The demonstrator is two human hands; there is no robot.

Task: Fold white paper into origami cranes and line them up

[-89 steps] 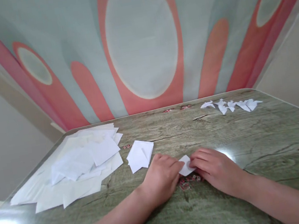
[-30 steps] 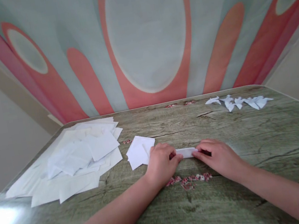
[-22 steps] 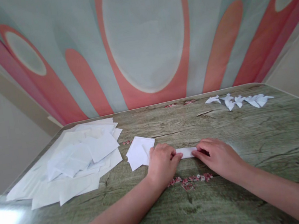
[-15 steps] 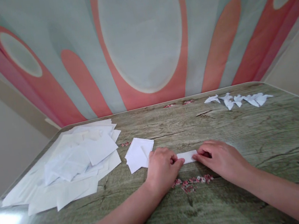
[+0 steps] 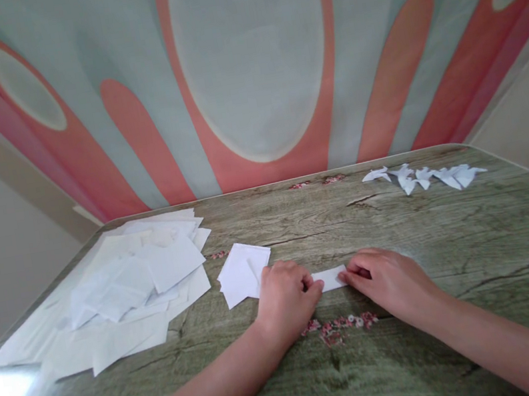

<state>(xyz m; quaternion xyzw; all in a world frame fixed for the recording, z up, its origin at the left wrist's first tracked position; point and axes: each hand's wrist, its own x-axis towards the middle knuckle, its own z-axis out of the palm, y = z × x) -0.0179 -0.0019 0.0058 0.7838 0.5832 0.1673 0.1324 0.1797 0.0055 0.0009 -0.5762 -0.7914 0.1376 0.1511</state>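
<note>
A small folded strip of white paper (image 5: 329, 279) lies level in front of me, low over the table or on it. My left hand (image 5: 287, 299) pinches its left end between thumb and fingers. At the right end, my right hand (image 5: 384, 278) pinches it in the same way. Only the middle of the folded paper shows; both ends are covered by my fingers. Just left of my left hand lies a small stack of white paper squares (image 5: 242, 270), partly hidden behind that hand.
A large loose pile of white paper sheets (image 5: 130, 338) spreads over the left side of the table (image 5: 431, 224). Several folded white paper figures (image 5: 454, 176) sit in a row at the back right. Behind the table's far edge rises a patterned coral and grey-green backdrop (image 5: 251, 58).
Both hands keep their pinch on the folded paper and have hardly moved. The view has shifted slightly, so the paper pile appears a little farther left.
</note>
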